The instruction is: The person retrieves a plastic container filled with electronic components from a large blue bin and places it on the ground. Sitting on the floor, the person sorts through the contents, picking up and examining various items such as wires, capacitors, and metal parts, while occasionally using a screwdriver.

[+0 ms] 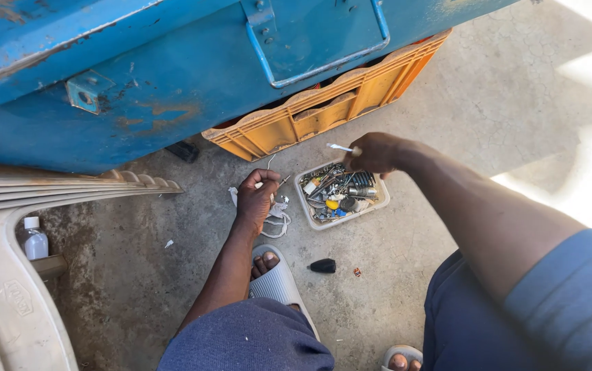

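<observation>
**Outdoor repair spot on bare concrete**

Looks like an informal open-air work corner, not a fitted workshop. Rough, cracked concrete floor [392, 254] underfoot, stained and sunlit at the right edge. Big blue metal box [172, 75] with chipped paint and rust patches. Orange plastic crate [323, 113] tucked beneath it. Shallow white tray [377, 200] on the ground, crowded with small metal parts, screws and odd bits. Stacked beige plastic chairs [7, 275] at the left.

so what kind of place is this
Probably an outdoor repair spot or yard: a bare concrete floor, a rusty blue metal box over an orange plastic crate, and a white tray of small metal parts under the right hand.
</observation>
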